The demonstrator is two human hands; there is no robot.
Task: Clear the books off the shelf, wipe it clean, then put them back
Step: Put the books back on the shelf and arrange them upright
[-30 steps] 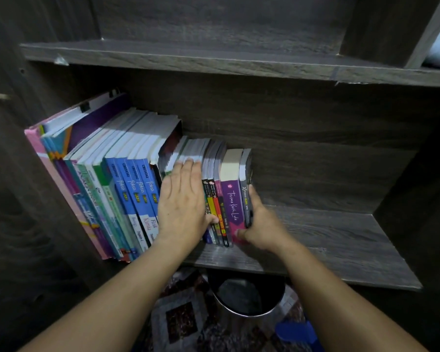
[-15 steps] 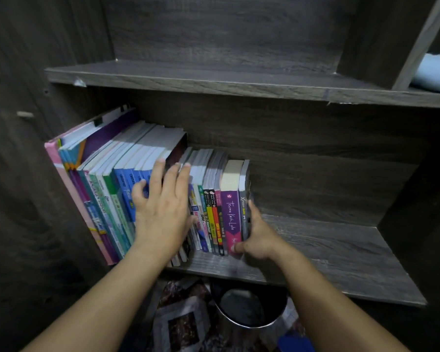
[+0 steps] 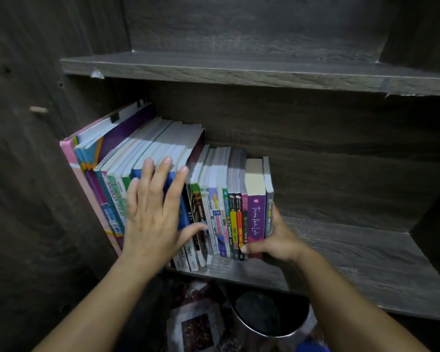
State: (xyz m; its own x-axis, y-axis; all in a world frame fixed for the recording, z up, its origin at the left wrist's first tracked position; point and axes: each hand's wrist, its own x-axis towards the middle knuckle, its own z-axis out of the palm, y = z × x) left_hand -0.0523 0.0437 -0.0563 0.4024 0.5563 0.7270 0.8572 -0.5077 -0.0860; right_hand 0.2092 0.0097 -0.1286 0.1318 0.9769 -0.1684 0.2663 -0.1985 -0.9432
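A row of books (image 3: 214, 199) stands on the left half of the dark wooden shelf (image 3: 353, 262), tall ones leaning at the left, smaller paperbacks at the right. My left hand (image 3: 153, 219) lies flat with straight fingers against the spines of the blue books, thumb stretched toward the paperbacks. My right hand (image 3: 274, 240) grips the right end of the row: its thumb presses the foot of the purple book (image 3: 255, 217) and its fingers are hidden behind the grey end book (image 3: 269, 199).
The upper shelf board (image 3: 239, 69) overhangs the books. The cabinet's side wall (image 3: 36, 174) stands close on the left. Below the shelf sit a round dark bin (image 3: 267, 316) and a patterned cloth (image 3: 196, 323) on the floor.
My left hand slid left from the small paperbacks onto the blue books' spines. My right hand stayed at the row's right end. The view tilted up a little.
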